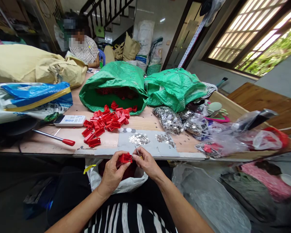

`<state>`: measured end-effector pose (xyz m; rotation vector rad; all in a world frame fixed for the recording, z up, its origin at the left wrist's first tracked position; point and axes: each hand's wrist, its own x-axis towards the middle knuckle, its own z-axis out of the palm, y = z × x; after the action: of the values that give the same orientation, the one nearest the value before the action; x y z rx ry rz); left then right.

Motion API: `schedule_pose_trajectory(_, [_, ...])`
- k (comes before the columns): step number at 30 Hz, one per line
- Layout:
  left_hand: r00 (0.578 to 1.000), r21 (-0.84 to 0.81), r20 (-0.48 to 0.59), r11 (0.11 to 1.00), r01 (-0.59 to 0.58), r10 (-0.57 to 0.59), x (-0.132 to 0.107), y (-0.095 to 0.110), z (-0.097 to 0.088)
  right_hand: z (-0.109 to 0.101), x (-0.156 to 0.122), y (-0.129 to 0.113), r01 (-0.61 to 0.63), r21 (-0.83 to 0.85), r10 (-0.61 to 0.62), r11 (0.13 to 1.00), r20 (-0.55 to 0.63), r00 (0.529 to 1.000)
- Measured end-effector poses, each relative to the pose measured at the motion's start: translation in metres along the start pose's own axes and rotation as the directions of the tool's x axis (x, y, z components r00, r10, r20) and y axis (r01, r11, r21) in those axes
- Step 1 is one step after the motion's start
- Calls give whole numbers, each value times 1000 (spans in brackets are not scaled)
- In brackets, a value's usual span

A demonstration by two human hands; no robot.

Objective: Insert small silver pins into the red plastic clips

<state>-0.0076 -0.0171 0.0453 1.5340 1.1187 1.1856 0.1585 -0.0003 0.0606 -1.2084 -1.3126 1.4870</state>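
Observation:
My left hand (115, 168) is closed on a red plastic housing (125, 158), held over the table's front edge. Right beside it, my right hand (145, 160) pinches a slim pointed metal tool, which looks like tweezers (137, 150), with the fingers close to the housing's end. Whether a small metal part sits between them is too small to tell. On the grey mat (126, 149) beyond my hands lie two piles of small metal pieces (139, 139). To their left is a heap of red housings (104, 121). Below my hands an opened white sack (133, 186) holds more red parts.
A green sack (116, 76) of red parts lies open behind the heap, with another green sack (174, 85) beside it. Bags of metal pieces (168, 119) sit right. A red-tipped lever (68, 142) juts out at left. Another person (86, 48) sits across the table.

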Motion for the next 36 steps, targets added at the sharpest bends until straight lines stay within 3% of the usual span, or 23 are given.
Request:
schedule_pose_trajectory(5, [999,-66,52,998,-8,11,-1,5,-1,3,1,0,-76,111,67,991,80,995])
schedule_pose_trajectory(9, [998,24,27,999,-49,48,4,0,-4,4,7,4,-88,121,74,989,118,990])
schedule_pose_trajectory(13, [998,155,31,986,-62,57,18,-9,-11,0,14,8,44,-148,-38,988,46,998])
schedule_pose_trajectory(16, [996,243,52,966,-87,77,30,-14,-17,-6,17,5,181,-478,-197,859,18,980])
schedule_pose_trajectory(19, [991,308,99,945,-113,86,39,-18,-22,-11,17,1,214,-650,-240,730,50,970])
schedule_pose_trajectory(24, [985,311,147,940,-137,95,46,-25,-23,-11,17,-1,194,-705,-185,682,91,979])
schedule_pose_trajectory(36, [973,257,221,958,-124,67,51,-32,-27,-10,19,0,229,-744,-182,628,146,972])
